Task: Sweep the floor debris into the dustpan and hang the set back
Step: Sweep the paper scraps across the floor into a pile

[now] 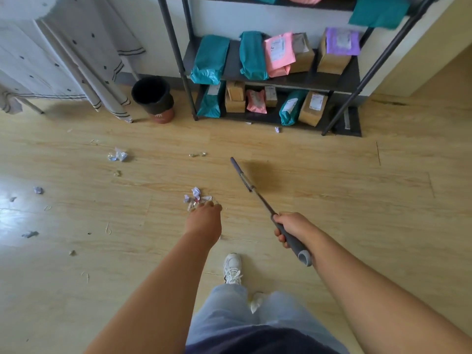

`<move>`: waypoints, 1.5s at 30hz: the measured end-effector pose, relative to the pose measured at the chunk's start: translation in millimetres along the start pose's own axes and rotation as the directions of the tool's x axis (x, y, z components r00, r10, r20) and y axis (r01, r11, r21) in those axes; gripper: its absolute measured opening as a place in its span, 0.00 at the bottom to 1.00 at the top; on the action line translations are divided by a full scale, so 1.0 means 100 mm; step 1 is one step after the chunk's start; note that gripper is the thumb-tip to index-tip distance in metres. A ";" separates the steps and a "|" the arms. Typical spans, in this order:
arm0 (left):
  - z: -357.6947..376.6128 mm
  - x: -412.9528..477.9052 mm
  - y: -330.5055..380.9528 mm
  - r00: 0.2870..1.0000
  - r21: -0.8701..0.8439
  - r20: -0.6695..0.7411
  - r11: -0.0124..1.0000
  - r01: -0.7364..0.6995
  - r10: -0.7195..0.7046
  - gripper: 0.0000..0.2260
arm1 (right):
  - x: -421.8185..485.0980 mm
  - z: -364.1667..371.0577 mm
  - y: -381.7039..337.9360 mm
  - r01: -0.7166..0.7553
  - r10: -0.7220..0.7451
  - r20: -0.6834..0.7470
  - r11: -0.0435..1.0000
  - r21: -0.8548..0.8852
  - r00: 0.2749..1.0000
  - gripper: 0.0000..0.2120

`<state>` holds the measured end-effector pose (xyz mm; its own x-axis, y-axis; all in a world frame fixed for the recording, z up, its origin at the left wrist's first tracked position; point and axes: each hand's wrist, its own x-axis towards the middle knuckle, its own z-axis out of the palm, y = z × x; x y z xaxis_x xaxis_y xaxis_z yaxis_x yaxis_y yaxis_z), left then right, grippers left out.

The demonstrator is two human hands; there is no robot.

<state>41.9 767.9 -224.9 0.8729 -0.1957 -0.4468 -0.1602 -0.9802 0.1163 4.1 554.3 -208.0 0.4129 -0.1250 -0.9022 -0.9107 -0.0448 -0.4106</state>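
Head view: a person stands on a pale wood floor (306, 200), the right hand (291, 229) wrapped tight around the grey grip of a long handle (260, 198) that angles forward and ends in mid-air. No broom head or dustpan can be made out at its far end (blur and a dark shadow sit there). The left hand (204, 221) reaches down and forward, back of the hand to the camera, above a small pile of crumpled paper scraps (195, 196). Whether its fingers are apart or curled on anything cannot be told.

More debris lies scattered well apart to the left, including a crinkled wrapper (118, 155) and small bits toward the floor's glossy left side. A black waste bin (153, 97) stands by a draped table, beside a shelving rack (270, 80) stacked with parcels. A second long pole (378, 65) leans against the rack's right side.

The risks, judged from here: a hasty stroke could flick the light paper further out or under the rack, where one scrap already lies. The swinging handle could also clip the lower parcels. A white shoe (232, 268) stands near the pile and could kick it apart.
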 end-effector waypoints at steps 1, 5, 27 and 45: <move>-0.06 0.11 0.01 1.000 0.017 -0.005 1.000 -0.018 0.018 0.17 | 0.06 -0.03 -0.03 -0.002 0.003 -0.026 1.000 0.015 1.000 0.10; -0.20 0.48 0.06 0.999 0.037 -0.007 0.998 -0.041 0.041 0.17 | 0.27 -0.28 -0.15 -0.009 0.023 -0.158 0.996 0.088 0.987 0.10; -0.49 1.45 1.29 0.997 -0.058 0.011 0.995 0.075 -0.075 0.20 | 1.06 -1.51 -1.06 0.013 -0.017 -0.030 0.989 -0.147 0.999 0.14; -0.32 2.05 1.69 1.000 -0.101 0.007 0.995 0.004 -0.003 0.19 | 1.77 -1.96 -1.00 -0.015 -0.048 -0.309 0.980 -0.197 0.950 0.20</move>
<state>208.2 562.7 -268.6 0.8702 -0.1932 -0.4532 -0.1097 -0.9728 0.2039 166.2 342.3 -300.2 0.4321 -0.4232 -0.7963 -0.9011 -0.2377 -0.3627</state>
